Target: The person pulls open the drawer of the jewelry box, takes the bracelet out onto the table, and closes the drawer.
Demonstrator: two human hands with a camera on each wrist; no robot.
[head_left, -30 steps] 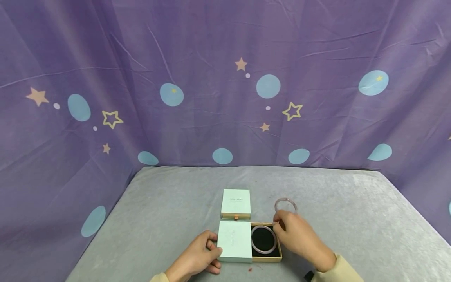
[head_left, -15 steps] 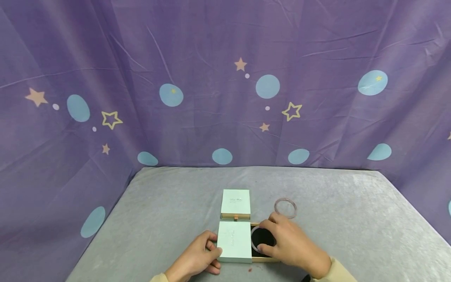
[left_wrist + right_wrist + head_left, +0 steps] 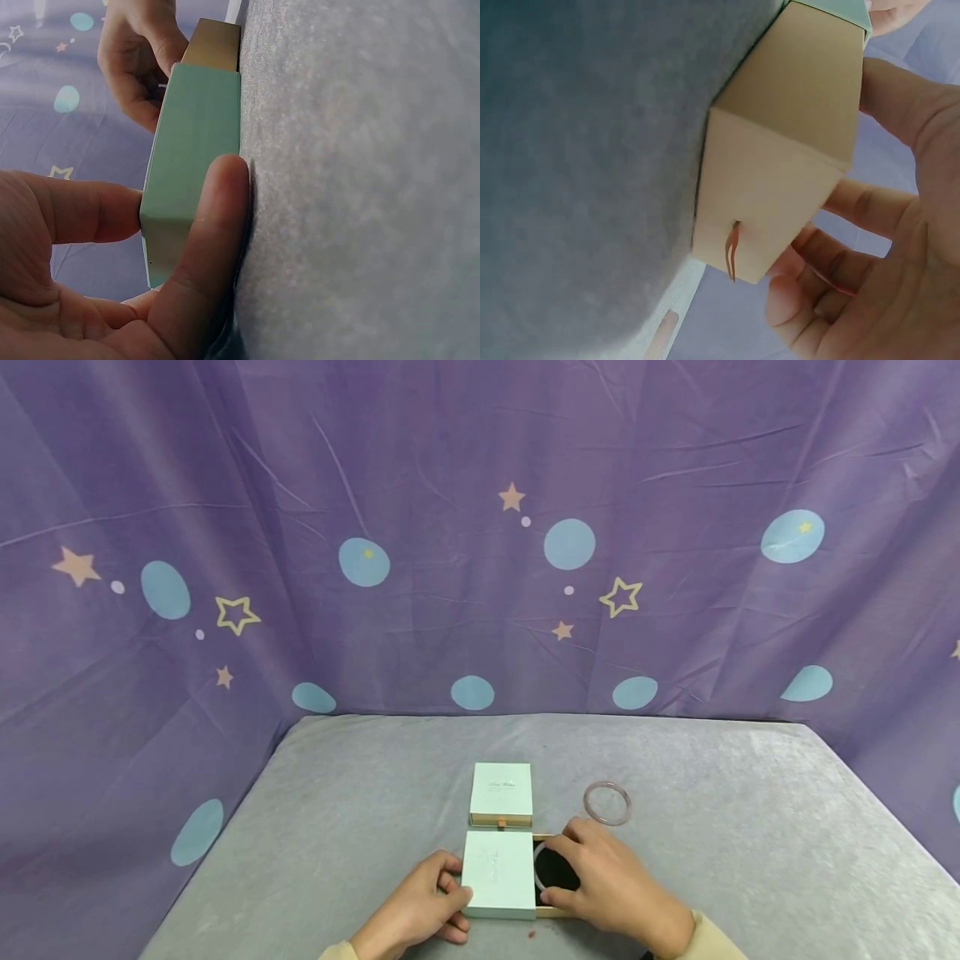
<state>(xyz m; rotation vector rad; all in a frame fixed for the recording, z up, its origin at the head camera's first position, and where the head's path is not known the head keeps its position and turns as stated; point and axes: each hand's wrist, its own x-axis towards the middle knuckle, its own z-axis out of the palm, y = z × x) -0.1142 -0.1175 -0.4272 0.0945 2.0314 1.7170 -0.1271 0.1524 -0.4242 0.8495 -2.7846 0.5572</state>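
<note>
A mint-green jewelry box (image 3: pixel 498 872) lies on the table with its gold drawer (image 3: pixel 772 187) pulled out to the right. My left hand (image 3: pixel 422 900) holds the closed left end, thumb on top and fingers along the side. In the black-lined drawer sits a pale bangle (image 3: pixel 537 870), only its left arc showing. My right hand (image 3: pixel 617 881) reaches over the drawer, thumb and fingertips pinching the bangle at its near and far sides. Part of the drawer is hidden under that hand. An orange-brown ribbon loop (image 3: pixel 732 251) hangs from the drawer's front.
A second mint box (image 3: pixel 501 789), its drawer pushed in, lies just behind the first. Another pinkish bangle (image 3: pixel 629 804) lies flat on the grey cloth (image 3: pixel 360 785) behind my right hand. A purple curtain (image 3: pixel 420 635) with stars stands at the back.
My right hand has moved left from the drawer's far right corner, beside the loose bangle, onto the bangle in the drawer. The left hand stays on the box.
</note>
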